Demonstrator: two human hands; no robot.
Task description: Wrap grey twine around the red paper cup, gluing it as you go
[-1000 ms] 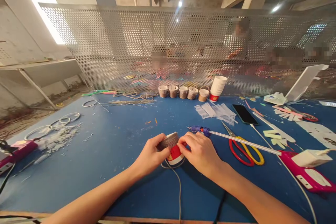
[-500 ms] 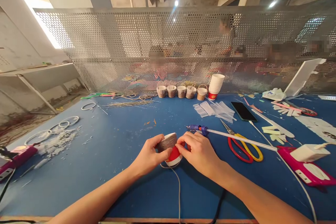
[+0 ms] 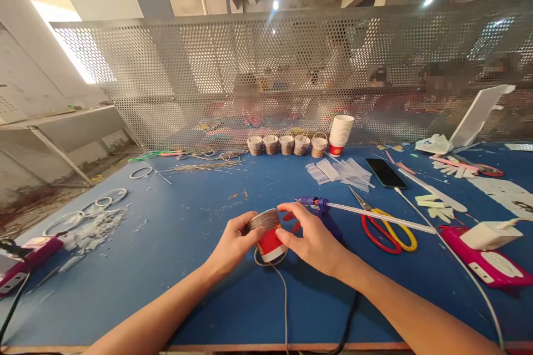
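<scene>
A red-and-white paper cup (image 3: 272,244) is tilted near the middle of the table, its upper part wound with grey-brown cord (image 3: 266,221). My left hand (image 3: 238,239) grips it from the left, thumb across the front of the winding. On the other side, my right hand (image 3: 313,237) has thumb and index finger spread beside the cup. The thumb tip is at the red wall; whether it presses there I cannot tell. A loop of the cord hangs round the cup's lower end, and its tail (image 3: 285,299) runs to the table's front edge.
Behind my right hand lies a blue glue gun (image 3: 314,203) with a long glue stick. Scissors (image 3: 385,230), a phone (image 3: 385,172) and a pink power strip (image 3: 487,266) are to the right. Small wrapped cups (image 3: 286,146) and a cup stack (image 3: 341,136) line the perforated screen (image 3: 179,77).
My right thumb and fingers have moved from a pinch at the cup's side to a spread. More of the cup's red wall shows now. The left hand keeps its hold.
</scene>
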